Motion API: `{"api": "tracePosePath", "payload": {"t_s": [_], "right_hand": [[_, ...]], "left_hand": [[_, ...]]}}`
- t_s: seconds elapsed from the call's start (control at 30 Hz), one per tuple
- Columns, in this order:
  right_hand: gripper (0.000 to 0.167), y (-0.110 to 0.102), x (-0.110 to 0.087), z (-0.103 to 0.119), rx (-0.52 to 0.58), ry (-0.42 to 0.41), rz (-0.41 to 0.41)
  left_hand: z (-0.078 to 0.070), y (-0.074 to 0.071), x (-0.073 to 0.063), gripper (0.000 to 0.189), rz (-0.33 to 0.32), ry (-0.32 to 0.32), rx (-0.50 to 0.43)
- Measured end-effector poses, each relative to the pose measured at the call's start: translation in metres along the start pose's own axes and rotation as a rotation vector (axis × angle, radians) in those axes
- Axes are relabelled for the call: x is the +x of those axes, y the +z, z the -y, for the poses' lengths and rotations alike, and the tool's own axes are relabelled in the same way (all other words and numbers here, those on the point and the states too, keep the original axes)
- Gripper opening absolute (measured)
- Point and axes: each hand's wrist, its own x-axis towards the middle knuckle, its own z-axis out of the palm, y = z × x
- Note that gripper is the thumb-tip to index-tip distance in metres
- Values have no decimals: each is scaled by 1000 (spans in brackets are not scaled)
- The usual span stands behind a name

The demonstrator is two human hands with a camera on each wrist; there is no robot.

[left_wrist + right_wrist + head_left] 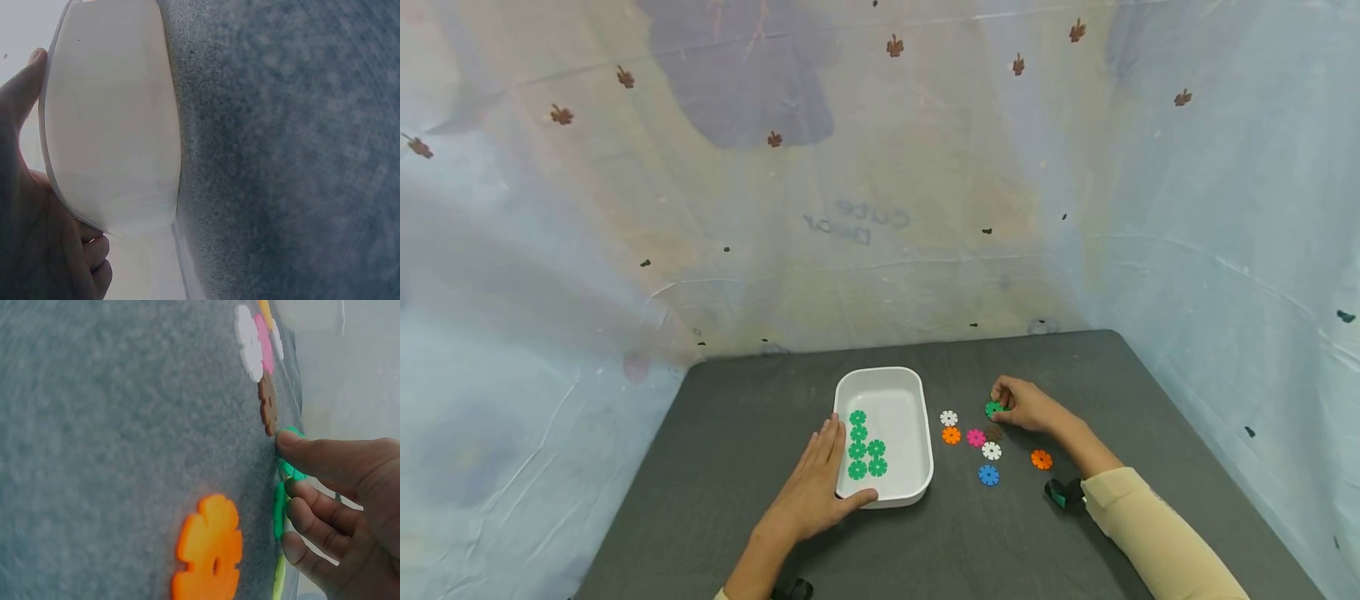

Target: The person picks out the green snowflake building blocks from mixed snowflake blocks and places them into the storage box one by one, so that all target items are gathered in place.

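A white tray (904,433) holds several green notched discs (857,450) in its left part. My left hand (811,479) rests along the tray's left wall, fingers straight and thumb at the near rim. The left wrist view shows that hand (50,231) against the tray's outer side (112,119). Right of the tray, my right hand (1026,406) pinches a green notched disc (993,409) between thumb and fingers. In the right wrist view, another green disc (279,511) lies by the curled fingers, near a brown disc (268,406).
Loose discs lie on the dark table (752,417) between tray and right arm: white (949,418), orange (951,435), pink (976,437), blue (988,475). Another orange disc (1041,459) lies close to the right forearm. A hanging sheet (850,292) stands behind the table.
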Motion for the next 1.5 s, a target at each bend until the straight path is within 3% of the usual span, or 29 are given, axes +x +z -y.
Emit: {"api": "tracePosePath", "payload": {"t_s": [0.3,0.73,1.13,1.5], "right_hand": [[8,-2,-5,12,32,-22,14],[6,-6,0,34,34,-50,35],[8,-4,18,72,100,-176,49],[8,13,45,105,189,-284,111]], "left_hand": [[0,-1,1,123,-3,-1,0],[1,0,0,125,-1,-2,5],[4,1,1,126,5,-1,8],[3,2,2,124,1,-5,-1]]}}
